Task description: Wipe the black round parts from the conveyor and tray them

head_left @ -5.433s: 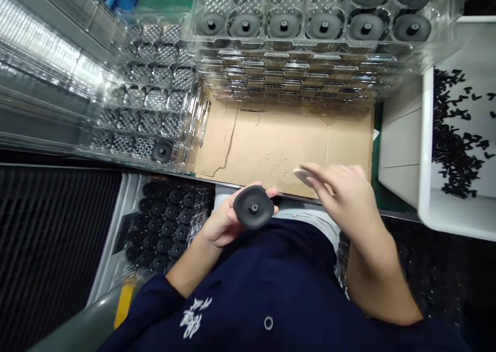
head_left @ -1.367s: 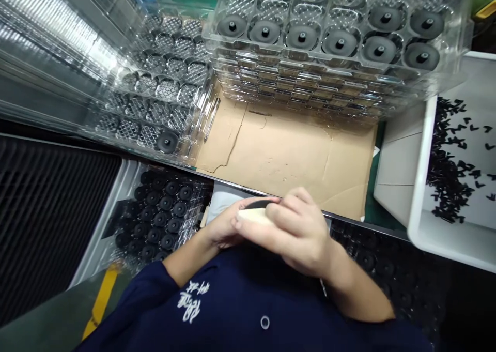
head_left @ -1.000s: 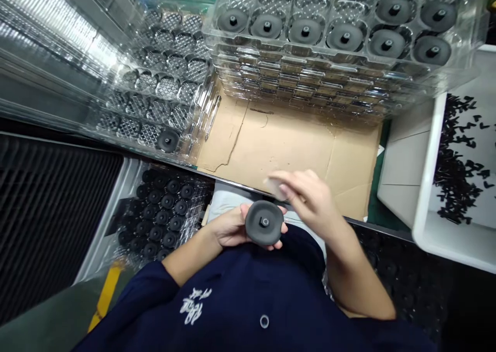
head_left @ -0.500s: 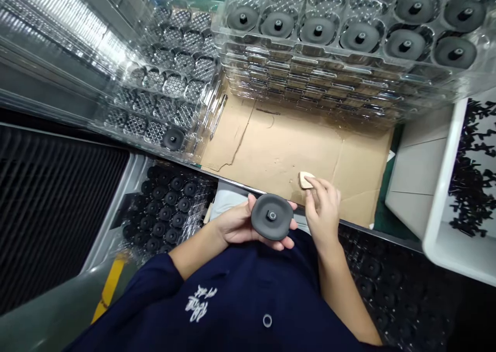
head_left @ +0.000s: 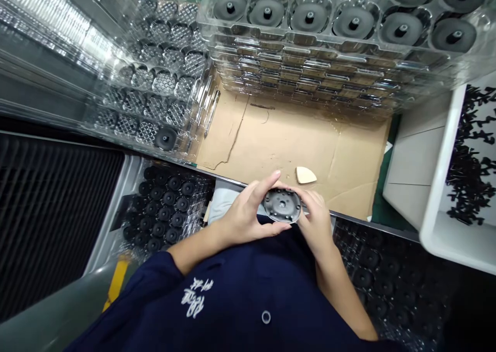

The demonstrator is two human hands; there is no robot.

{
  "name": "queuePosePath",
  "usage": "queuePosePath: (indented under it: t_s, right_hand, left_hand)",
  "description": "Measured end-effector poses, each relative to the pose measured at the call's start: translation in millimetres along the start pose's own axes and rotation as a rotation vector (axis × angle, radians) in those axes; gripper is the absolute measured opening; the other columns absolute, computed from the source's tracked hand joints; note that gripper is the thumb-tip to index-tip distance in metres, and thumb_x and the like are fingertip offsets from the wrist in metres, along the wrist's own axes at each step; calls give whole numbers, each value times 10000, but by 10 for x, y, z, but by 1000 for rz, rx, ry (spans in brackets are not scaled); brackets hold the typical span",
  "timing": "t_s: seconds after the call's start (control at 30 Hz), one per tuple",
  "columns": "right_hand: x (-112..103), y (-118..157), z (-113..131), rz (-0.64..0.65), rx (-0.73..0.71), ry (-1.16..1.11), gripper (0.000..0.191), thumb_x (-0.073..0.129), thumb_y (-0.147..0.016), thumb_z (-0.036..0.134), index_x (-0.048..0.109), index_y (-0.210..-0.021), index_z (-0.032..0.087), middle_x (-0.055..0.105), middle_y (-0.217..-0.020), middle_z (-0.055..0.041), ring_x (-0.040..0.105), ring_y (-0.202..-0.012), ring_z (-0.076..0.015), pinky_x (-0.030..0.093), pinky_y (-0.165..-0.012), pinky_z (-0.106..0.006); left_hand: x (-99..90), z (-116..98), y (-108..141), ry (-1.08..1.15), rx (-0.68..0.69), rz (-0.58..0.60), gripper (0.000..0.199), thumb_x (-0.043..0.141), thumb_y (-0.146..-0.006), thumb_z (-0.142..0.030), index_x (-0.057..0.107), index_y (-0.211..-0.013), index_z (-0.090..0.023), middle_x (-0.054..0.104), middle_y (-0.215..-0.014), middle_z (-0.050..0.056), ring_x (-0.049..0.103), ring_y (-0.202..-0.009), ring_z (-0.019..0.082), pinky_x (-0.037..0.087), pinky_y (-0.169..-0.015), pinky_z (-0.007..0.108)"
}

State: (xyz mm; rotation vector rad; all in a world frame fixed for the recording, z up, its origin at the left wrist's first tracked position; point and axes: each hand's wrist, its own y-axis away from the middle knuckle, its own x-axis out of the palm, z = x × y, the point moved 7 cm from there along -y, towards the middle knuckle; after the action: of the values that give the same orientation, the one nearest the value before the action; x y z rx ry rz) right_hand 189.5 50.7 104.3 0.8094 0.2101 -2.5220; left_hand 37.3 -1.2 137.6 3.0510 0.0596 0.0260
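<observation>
A dark grey rounded plastic cover [head_left: 282, 205] is held at my waist, just in front of the cardboard edge. Its ribbed, hollow underside with small posts faces up at me. My left hand [head_left: 248, 210] grips its left side, thumb along the near rim and a finger raised above the far rim. On the right rim, the fingers of my right hand [head_left: 314, 218] are closed; some fingertips are hidden behind the cover. A cream-coloured wedge-shaped pad [head_left: 306, 175] lies on the cardboard just beyond my right hand, touched by neither hand.
The cardboard sheet [head_left: 282, 140] covers the bench. Behind it rise stacked clear trays [head_left: 310, 57] with similar dark covers. A clear tray [head_left: 151, 101] at left holds one cover [head_left: 166, 138]. A pen-like tool [head_left: 212, 115] lies beside it. A white bin [head_left: 434, 228] holds small black pieces.
The cover has been flipped from its smooth, stemmed face to its hollow underside. My right hand has let go of the pad and moved left onto the cover.
</observation>
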Motion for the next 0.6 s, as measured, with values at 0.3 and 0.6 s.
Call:
queuePosePath:
  t_s: [0.3,0.6]
  right_hand:
    - [-251,127,283,45,48,-510,275,628,-868,212,651,-1132,285,664,-879,-18,621,-841,-145,517,-793,-316]
    - [-189,-37,498,555,254,-726,267,695,-823,301,650,-1060,186,681,-750,-12,643,-695,-117,529,-674,-260]
  left_hand:
    - [58,-186,15,-204,216,67,980,822,-651,-158,276,-1453,-292,622,-1253,117,591,-1126,247,420,-976,382]
    - [134,-77,77,83,-186,272,1120,822,-668,-251,95,-1520,-243,671,-1092,96,635,-985,234,449,-916,342]
